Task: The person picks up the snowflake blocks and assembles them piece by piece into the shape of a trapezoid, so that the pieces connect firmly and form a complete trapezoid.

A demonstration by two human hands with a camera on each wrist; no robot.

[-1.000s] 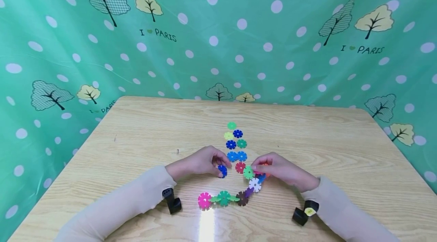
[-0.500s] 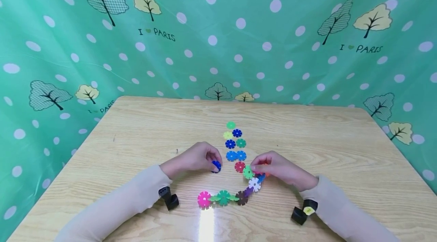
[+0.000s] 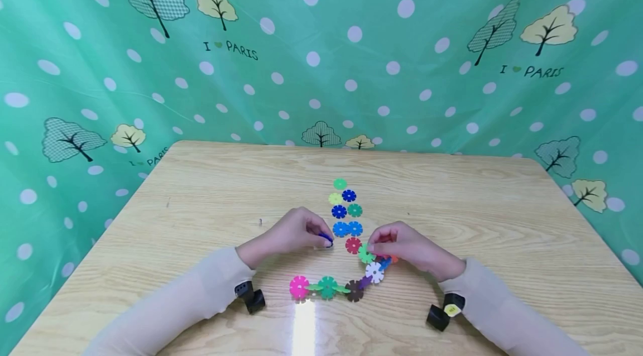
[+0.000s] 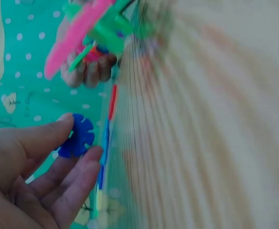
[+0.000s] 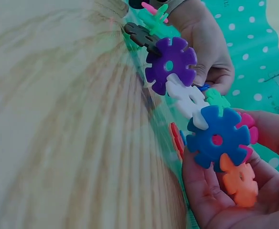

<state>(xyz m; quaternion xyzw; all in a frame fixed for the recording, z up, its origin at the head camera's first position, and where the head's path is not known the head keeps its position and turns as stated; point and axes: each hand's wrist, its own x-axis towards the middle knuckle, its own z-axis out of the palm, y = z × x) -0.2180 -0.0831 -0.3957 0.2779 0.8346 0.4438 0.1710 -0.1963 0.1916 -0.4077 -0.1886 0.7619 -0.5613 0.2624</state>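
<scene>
disc chain [image 3: 350, 292], wooden table [image 3: 452, 200], dotted cloth [image 3: 331, 38] behind

There are eight tabletop discs [image 3: 336, 213], one held disc [image 4: 82, 138], one linked chain [image 3: 354, 292] and two wrist cameras [image 3: 256, 302].

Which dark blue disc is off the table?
The dark blue disc pinched in the left hand; the other two dark blue discs lie flat on the table.
</scene>
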